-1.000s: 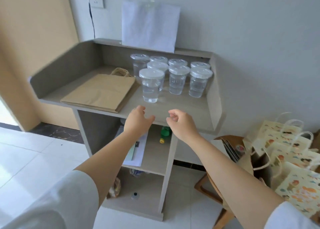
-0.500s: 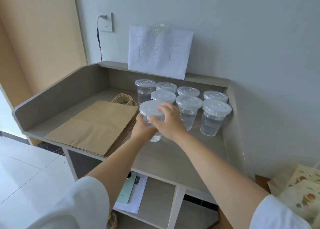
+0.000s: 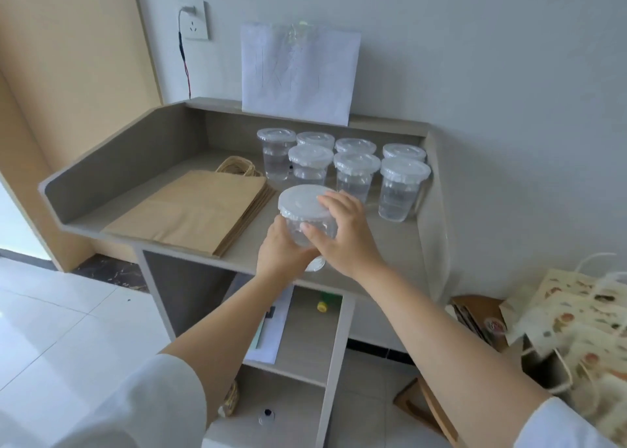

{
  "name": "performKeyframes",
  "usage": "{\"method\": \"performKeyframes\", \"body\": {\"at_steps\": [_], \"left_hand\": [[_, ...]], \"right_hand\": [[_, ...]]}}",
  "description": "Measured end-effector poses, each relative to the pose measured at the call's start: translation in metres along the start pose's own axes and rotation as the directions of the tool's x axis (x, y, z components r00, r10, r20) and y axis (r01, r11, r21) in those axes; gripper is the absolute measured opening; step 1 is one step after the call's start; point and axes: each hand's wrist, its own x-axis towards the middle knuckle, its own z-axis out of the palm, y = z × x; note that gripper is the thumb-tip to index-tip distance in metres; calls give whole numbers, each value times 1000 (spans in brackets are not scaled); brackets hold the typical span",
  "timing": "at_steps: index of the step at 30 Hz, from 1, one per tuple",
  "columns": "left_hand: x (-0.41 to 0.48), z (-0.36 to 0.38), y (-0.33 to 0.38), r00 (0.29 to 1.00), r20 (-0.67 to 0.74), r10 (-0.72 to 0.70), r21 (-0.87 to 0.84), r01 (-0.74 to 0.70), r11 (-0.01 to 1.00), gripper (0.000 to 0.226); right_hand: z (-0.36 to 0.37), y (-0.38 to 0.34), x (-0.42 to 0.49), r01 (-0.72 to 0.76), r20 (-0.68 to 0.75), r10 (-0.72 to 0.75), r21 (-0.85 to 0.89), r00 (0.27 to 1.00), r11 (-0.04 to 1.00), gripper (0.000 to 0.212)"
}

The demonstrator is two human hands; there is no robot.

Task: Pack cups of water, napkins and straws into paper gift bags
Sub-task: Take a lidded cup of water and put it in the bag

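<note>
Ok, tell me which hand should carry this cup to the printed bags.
Right, probably. The right hand grips the cup by lid and wall, and the printed bags are on its side. The left hand holds the cup's lower wall and would have to cross over.

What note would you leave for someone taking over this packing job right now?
Left hand and right hand both grip one lidded cup of water at the front of the counter.
Seven more lidded cups stand at the back right. Brown paper bags lie in a flat stack to their left.
Printed gift bags sit low at far right.
Done: one cup in hand. Left: bag it and the rest. No napkins or straws in view.
</note>
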Motion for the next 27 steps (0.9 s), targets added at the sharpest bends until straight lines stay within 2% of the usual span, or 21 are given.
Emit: {"method": "performKeyframes", "body": {"at_steps": [5,8,11,14,16,19,22,25,27], "left_hand": [[-74,0,4,996,-27,87,-117,-90,989,64],[-115,6,4,995,29,97,-156,-91,984,67],[-154,22,1,981,131,144,-177,-120,977,63],[-190,49,-1,949,256,185,-164,-146,976,66],[-208,71,1,902,376,210,-150,-165,975,66],[-232,105,11,817,528,233,-158,-175,972,63],[-249,145,27,743,634,215,-150,-154,977,62],[-257,196,42,644,740,196,-123,-156,980,73],[-262,231,51,593,784,181,-82,-191,978,71]], "right_hand": [[-30,-28,-67,21,-40,-24,-61,999,998,70],[-55,-41,-111,-69,-19,68,-30,998,997,63],[-86,-44,-152,-212,95,213,-21,972,977,55],[-121,-39,-188,-374,282,381,-82,880,924,75],[-141,-29,-209,-426,384,456,-165,803,889,95],[-166,-7,-240,-491,471,516,-186,715,851,105],[-191,23,-268,-542,428,571,-202,701,816,101],[-215,57,-295,-609,355,646,-227,675,760,99],[-231,83,-312,-643,319,675,-215,666,735,98]]}}
